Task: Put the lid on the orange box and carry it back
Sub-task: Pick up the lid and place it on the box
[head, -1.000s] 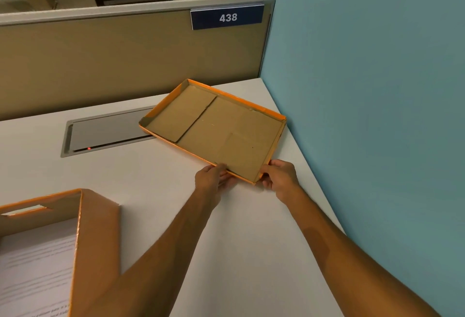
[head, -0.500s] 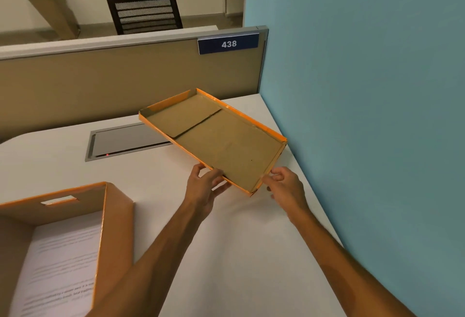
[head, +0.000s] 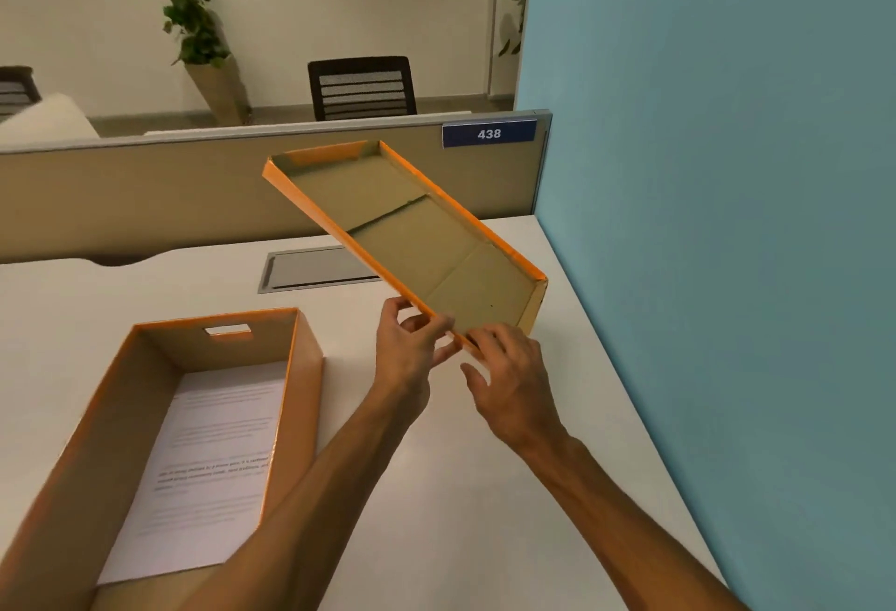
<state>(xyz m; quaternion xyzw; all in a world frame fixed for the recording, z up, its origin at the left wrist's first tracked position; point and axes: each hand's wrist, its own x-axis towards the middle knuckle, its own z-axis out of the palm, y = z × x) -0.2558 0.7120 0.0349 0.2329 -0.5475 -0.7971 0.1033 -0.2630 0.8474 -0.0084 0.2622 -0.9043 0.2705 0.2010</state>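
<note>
1. Paper sheet lies inside the open orange box at the bench's near left.
2. Left hand pinches the lid's near edge; right hand touches that corner, fingers loosely spread.
3. Lid hangs tilted above the bench, hollow side up, before the partition.

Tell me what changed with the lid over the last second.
The shallow orange cardboard lid left the white desk and now tilts steeply, inside facing the camera. The left hand pinches its near edge; the right hand has shifted to the near corner. The open orange cardboard box with the printed sheet stayed put.
</note>
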